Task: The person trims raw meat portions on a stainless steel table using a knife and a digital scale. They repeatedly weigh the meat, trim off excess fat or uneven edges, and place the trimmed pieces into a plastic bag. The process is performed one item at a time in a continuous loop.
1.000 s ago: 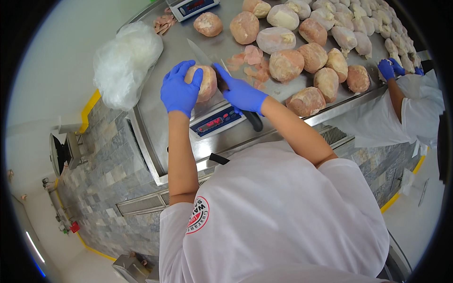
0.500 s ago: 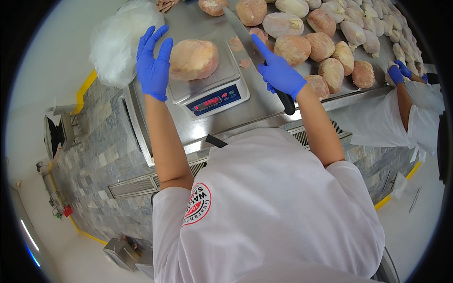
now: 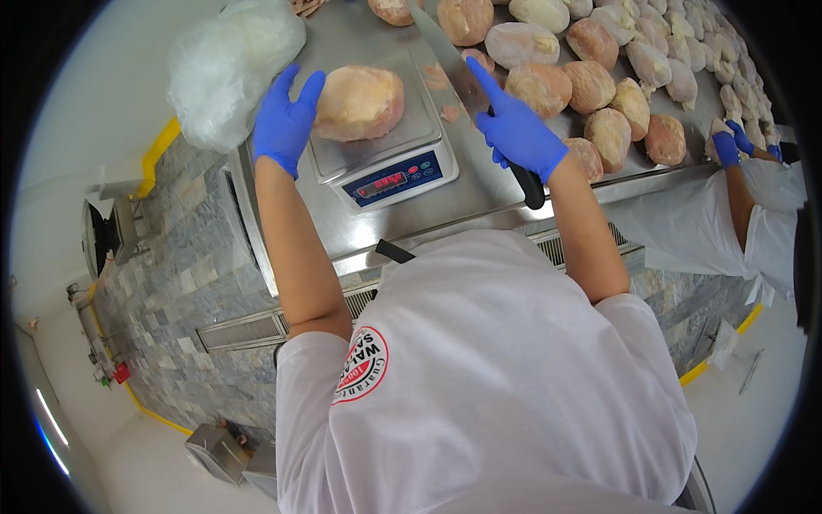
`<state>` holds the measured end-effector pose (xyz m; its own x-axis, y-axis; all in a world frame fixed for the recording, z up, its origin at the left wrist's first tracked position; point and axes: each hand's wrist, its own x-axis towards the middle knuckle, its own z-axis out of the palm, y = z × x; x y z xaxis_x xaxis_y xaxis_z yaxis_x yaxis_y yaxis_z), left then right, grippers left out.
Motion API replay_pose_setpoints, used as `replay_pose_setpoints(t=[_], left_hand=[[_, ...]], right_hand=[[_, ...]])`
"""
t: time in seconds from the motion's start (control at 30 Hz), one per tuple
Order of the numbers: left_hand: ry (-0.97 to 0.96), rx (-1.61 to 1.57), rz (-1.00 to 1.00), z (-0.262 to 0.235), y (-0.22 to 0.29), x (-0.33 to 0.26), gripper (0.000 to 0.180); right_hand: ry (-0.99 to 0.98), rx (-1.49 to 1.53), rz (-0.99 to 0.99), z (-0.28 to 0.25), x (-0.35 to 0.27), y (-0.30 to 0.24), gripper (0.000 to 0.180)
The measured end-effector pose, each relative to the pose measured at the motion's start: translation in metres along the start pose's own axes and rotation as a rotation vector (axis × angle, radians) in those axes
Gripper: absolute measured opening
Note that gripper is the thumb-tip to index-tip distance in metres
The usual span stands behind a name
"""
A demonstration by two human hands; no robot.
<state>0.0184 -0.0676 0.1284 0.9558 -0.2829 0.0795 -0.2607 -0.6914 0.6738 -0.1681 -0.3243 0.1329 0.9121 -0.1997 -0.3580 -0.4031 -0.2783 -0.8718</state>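
On the steel plate of a digital scale (image 3: 398, 182) sits a rounded, pale pink-yellow lump of raw meat (image 3: 360, 101). Blue-gloved, my left hand (image 3: 285, 124) is at the lump's left side, fingers apart and thumb close to its edge; whether it touches cannot be made out. The scale's red display is lit. My right hand (image 3: 522, 137), gloved in blue too, grips a large knife (image 3: 533, 190) by its black handle, index finger stretched along the blade's back. The long blade points away from me, over the table right of the scale. Small meat scraps (image 3: 449, 113) lie beside it.
Many similar meat lumps (image 3: 612, 137) cover the right and far right of the steel table (image 3: 479, 193). A heap of clear plastic bags (image 3: 223, 77) lies at the far left corner. At the right, another person's gloved hands (image 3: 728, 146) handle a piece.
My left hand has drawn slightly nearer to me, its fingers less stretched up. The knife stays in my right hand. The whole view has shifted a little.
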Motion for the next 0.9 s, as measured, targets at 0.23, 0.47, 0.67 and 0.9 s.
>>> replay_pose_setpoints(t=[0.23, 0.47, 0.67, 0.9], left_hand=[[-0.351, -0.475, -0.241, 0.012, -0.053, 0.026, 0.064], [-0.292, 0.005, -0.239, 0.008, -0.012, 0.013, 0.071], [-0.192, 0.054, 0.001, 0.014, 0.001, 0.032, 0.073], [-0.066, 0.281, -0.054, 0.034, 0.032, 0.021, 0.074]], right_hand=[[-0.085, 0.034, -0.049, 0.003, 0.003, -0.001, 0.078], [-0.187, -0.002, -0.027, 0.002, 0.002, -0.007, 0.078], [-0.25, -0.096, -0.102, 0.0, -0.01, -0.01, 0.077], [0.008, -0.15, -0.312, 0.006, 0.006, 0.023, 0.079]])
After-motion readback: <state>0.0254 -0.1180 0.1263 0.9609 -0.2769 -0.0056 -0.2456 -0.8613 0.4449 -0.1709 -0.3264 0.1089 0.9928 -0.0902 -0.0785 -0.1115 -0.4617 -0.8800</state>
